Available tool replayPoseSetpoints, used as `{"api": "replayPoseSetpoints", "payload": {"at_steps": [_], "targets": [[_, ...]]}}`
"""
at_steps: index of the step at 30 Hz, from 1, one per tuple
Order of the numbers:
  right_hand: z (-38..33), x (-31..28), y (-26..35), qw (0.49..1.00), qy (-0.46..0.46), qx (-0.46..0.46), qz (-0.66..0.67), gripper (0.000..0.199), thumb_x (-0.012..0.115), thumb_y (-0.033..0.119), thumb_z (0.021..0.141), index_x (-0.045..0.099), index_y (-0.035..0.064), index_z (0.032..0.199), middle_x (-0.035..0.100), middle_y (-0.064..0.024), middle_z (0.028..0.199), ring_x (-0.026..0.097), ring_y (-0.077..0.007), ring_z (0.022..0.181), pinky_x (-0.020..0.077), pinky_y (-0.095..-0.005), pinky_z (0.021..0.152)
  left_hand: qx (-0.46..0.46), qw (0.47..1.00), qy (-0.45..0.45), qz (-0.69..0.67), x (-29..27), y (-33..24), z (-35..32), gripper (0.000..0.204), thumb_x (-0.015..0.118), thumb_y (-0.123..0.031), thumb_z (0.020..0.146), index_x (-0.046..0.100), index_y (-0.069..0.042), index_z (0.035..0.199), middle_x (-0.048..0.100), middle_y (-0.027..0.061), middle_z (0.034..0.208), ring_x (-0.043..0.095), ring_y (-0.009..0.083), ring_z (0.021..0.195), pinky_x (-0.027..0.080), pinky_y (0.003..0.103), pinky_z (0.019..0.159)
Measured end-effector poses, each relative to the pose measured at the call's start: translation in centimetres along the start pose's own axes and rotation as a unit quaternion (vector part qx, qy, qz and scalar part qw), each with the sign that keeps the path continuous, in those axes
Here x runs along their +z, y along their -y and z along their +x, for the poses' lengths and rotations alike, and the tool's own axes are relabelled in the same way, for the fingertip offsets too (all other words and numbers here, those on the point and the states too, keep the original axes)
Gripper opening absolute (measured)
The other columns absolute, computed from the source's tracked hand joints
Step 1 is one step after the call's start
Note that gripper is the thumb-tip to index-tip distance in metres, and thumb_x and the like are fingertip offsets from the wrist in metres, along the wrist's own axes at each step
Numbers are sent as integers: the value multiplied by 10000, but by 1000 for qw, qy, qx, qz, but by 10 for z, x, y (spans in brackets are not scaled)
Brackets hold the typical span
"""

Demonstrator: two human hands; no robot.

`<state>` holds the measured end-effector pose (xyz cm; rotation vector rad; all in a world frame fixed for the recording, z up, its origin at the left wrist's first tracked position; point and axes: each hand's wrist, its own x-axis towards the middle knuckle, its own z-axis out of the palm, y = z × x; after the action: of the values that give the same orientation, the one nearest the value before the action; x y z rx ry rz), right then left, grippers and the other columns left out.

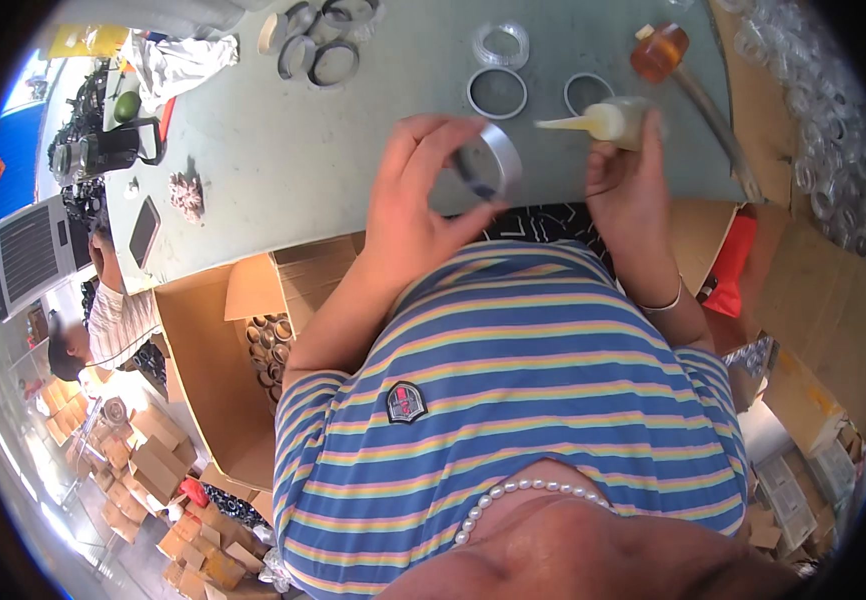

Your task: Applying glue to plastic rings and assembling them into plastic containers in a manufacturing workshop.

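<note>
My left hand (pixel 415 195) grips a wide silver ring (pixel 505 160) by its edge, between the fingers above and the thumb below. The ring is tilted above the table's near edge. In my right hand (pixel 630 195) is a pale squeeze bottle (pixel 625 122), tipped sideways with its yellowish nozzle pointing left toward the ring. Just beyond the hands lie a thin silver ring (pixel 497 113) and a second thin ring (pixel 570 92), the latter partly hidden by the bottle. A clear plastic ring (pixel 501 45) lies behind them.
Several silver rings (pixel 334 84) sit at the table's far left. A mallet with an amber head (pixel 659 55) lies at the right, near many clear plastic rings (pixel 833 150). A phone (pixel 145 232) is at the left edge. An open carton (pixel 215 375) holds metal rings; another person (pixel 118 325) is beyond.
</note>
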<state>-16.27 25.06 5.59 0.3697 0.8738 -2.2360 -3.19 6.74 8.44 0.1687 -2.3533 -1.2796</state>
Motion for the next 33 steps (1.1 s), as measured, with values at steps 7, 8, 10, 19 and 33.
{"api": "replayPoseSetpoints", "payload": {"at_steps": [7,8,10,19,33], "targets": [[8,-18,26,983,13,-180,-28,406,522,458,992,568,77,1125,675,-51,963,622,-109,729,507,-253,671,-67,971,-84,212,14,102,15,730,842,-362,689,557,-59,1289,533,174,1141,546,347,1042,476,420,887],[5,-15,26,983,15,-182,-27,406,522,458,992,568,77,1125,675,-51,963,622,-109,729,507,-253,671,-39,972,-144,179,10,108,26,729,838,-363,698,549,-55,1292,532,180,1140,544,350,1040,473,427,883],[0,-10,26,980,31,-195,-31,431,487,430,1016,523,41,1196,635,-140,1090,523,-88,717,469,-212,647,-51,912,-213,347,-15,132,43,600,823,-328,732,595,-29,1200,560,171,1107,538,326,1062,461,414,877],[1,-15,25,986,76,-151,-9,448,475,466,1012,558,51,1159,671,-103,1044,565,-111,708,470,-256,646,-339,843,-125,-400,-43,135,14,215,659,-205,933,632,-19,1039,638,70,941,646,151,797,559,283,667],[-7,9,9,982,65,-171,-32,492,474,499,999,513,74,1245,630,-133,1148,606,-174,866,497,-283,655,-138,960,57,235,-53,101,5,704,837,-274,726,533,-30,1313,586,134,1192,588,309,1082,486,398,917]]}}
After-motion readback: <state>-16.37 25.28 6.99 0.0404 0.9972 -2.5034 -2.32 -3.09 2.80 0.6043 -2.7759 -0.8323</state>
